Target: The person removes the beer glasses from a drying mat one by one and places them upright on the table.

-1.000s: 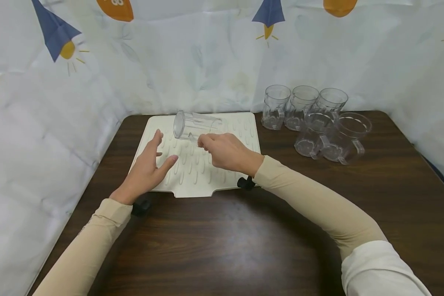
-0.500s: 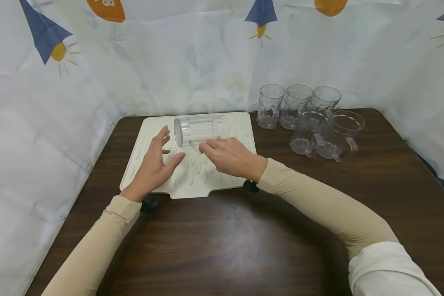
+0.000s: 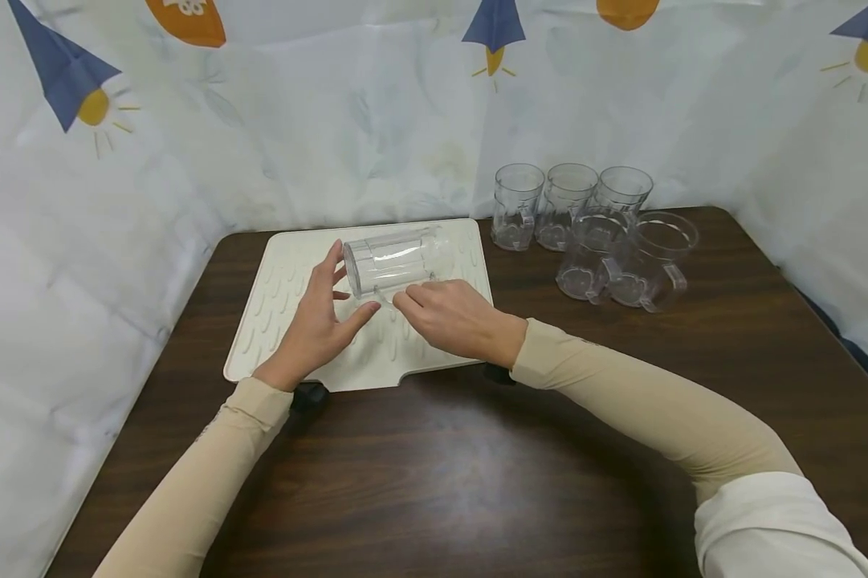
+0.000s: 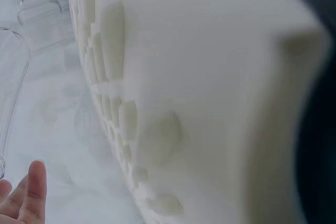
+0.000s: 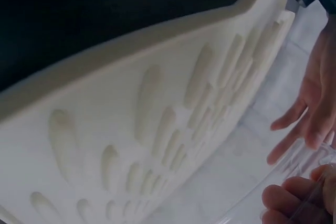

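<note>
A clear mug (image 3: 397,258) lies sideways in the air over a cream ribbed drying mat (image 3: 270,341) in the head view. Its handle points toward the near side, and my right hand (image 3: 454,318) grips that handle with curled fingers. In the right wrist view, the right fingers (image 5: 294,199) show through the transparent plastic or glass. My left hand (image 3: 319,319) has its fingers extended and thumb spread, with the fingertips right at the mug's left end. Part of the mug (image 4: 11,72) and the left fingertips (image 4: 34,184) appear at the left edge of the left wrist view.
Several more clear mugs (image 3: 518,207) stand upright in a group at the back right of the dark wooden table (image 3: 434,474). A white patterned curtain (image 3: 361,128) hangs behind and along the sides.
The mug, held by its handle, has come slightly nearer and tilted a little. My left hand has moved right and up to the mug's left end. The head view has shifted slightly.
</note>
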